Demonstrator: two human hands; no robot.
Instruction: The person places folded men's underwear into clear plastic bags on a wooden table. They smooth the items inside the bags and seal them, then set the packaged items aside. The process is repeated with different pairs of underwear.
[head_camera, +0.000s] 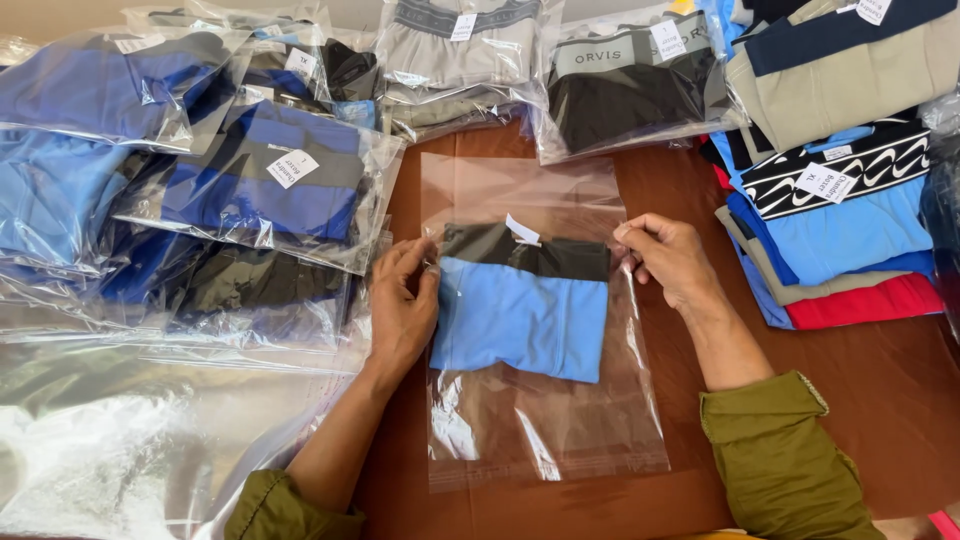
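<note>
- While flat on the brown worktop (680, 190), clear plastic bag (545, 420) holding folded light-blue garment (520, 320) with dark waistband, centred between both hands.
- Left hand (400, 310) at garment's left edge, fingers (410, 262) pinched narrow on the film there, seemingly pinning it so contents sit square.
- Right hand (670, 260) at upper right corner, fingers curled tight on the bag's edge, likely keeping the film taut.
- Small white tag (522, 232) on waistband, facing up.
- Olive sleeves (780, 450) on both forearms.
- Left side: bagged garments (260, 180) overlapping in a heap, mostly blue and dark.
- Right side: unbagged folded stack (840, 230), blue, red, tan, patterned, near the right hand.
- Far edge: more bagged pieces, grey and black.
</note>
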